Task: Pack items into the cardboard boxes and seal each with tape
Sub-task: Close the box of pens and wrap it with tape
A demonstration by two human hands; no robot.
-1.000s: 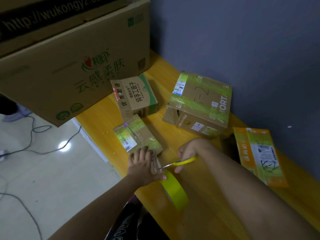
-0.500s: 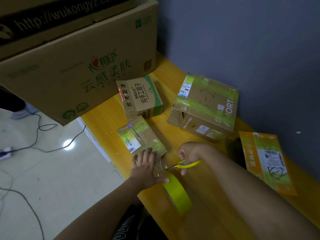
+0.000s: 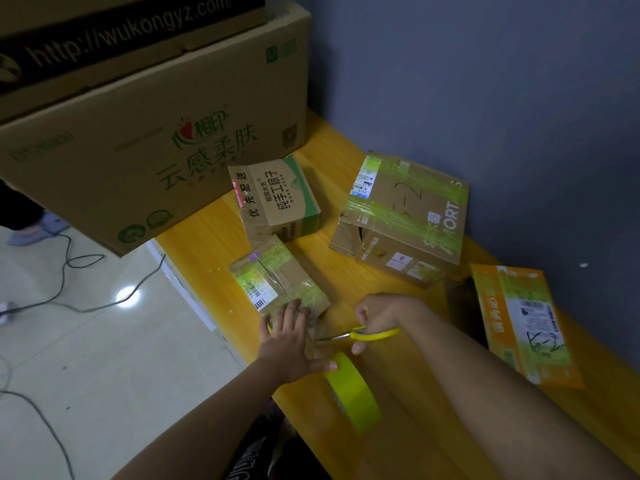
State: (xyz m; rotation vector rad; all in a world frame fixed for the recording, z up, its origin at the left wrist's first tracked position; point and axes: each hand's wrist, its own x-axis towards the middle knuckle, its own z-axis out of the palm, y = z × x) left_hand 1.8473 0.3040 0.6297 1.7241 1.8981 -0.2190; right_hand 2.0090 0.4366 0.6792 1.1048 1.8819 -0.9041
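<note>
A: Nearest to the camera?

B: Tape roll [image 3: 353, 389], yellow, standing on edge on the wooden table [image 3: 408, 424], right by the table's front edge. A strip runs from it up to the small box [image 3: 277, 282], which sits just behind the roll.

A: Hands?

B: Left hand [image 3: 291, 344] lies flat, fingers straight, pressing the near end of the small box; thumb tip touches the roll. Right hand [image 3: 377, 317] is just right of the small box, fingers curled through the yellow handles of the scissors [image 3: 363, 334]. Blades point left at the strip, tips near the left hand. Can't tell if blades are apart or closed.

A: Small box, anything in it?

B: Flaps closed, wrapped in yellow-green tape, barcode label on top. Contents hidden.

A: Behind it?

B: Green-edged box [image 3: 277, 202], directly behind the small box and touching it, w/ printed characters. Closed, so contents can't be seen. Right of that, well apart from the small box, a bigger taped box [image 3: 405, 216] against the grey wall [image 3: 485, 98]; closed top, a torn gap at its left corner, dark inside.

A: Far right?

B: Orange box [image 3: 523, 320], right of the small box and beyond the right arm, lying flat, label and tape on top.

A: Farthest?

B: Large carton [image 3: 156, 133] behind-left of the small box, overhanging the table's edge, w/ another carton [image 3: 131, 32] stacked on top. Both shut. Cables [image 3: 76, 289] on the tile floor, left of the table.
</note>
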